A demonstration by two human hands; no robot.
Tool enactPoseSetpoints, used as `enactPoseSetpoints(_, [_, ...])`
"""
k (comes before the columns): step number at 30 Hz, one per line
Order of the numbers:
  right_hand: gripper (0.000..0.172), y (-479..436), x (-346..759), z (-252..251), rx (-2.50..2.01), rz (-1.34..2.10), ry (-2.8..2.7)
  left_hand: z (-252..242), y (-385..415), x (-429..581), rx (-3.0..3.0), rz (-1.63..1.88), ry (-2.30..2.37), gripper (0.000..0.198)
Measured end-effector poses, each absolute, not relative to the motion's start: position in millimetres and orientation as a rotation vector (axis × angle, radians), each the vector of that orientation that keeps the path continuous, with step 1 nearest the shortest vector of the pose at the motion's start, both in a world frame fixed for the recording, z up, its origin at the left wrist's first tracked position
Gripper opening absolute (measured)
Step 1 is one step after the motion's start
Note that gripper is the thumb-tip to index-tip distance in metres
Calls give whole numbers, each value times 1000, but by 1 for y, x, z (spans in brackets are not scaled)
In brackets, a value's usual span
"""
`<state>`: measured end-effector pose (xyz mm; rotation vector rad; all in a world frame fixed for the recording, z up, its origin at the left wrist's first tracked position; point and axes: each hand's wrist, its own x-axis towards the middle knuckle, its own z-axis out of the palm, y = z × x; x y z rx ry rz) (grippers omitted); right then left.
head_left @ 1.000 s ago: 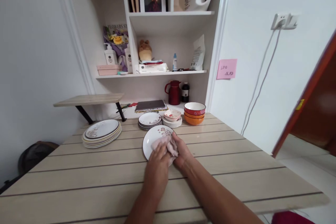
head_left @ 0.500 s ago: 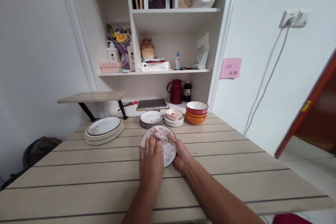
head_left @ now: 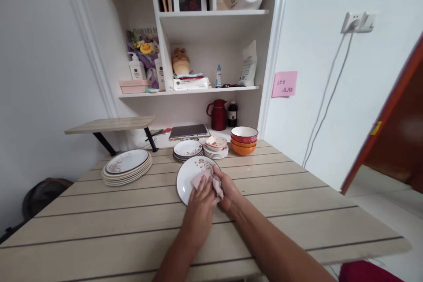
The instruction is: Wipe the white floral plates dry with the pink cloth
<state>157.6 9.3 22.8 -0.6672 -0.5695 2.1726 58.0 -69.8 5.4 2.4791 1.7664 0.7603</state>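
Observation:
A white plate (head_left: 185,179) with a brown floral pattern and dark rim is tilted toward me above the near part of the table. My right hand (head_left: 228,190) grips its right edge, thumb on the upper face and the other fingers mostly hidden behind. With my left hand (head_left: 200,213) I hold a pale pink cloth (head_left: 217,184) flat against the plate's lower right area. The cloth bunches up close to my right thumb and covers part of the pattern.
Stacks of large plates (head_left: 127,161), smaller plates (head_left: 187,148), saucers with small dishes (head_left: 216,142) and bowls (head_left: 243,141) line the back of the wooden table (head_left: 132,216). A raised wooden stand (head_left: 110,124) is at left. Behind are a red jug (head_left: 218,115) and a laptop (head_left: 188,131).
My left hand and the cloth have slid from the plate's left side to its lower right, uncovering the left side. My right hand still grips the edge. The view has shifted slightly.

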Motion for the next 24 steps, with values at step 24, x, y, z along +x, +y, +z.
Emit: enactPoseSetpoints(24, [36, 18, 159, 20, -641, 2068, -393, 1, -71, 63, 2446, 797, 1978, 40])
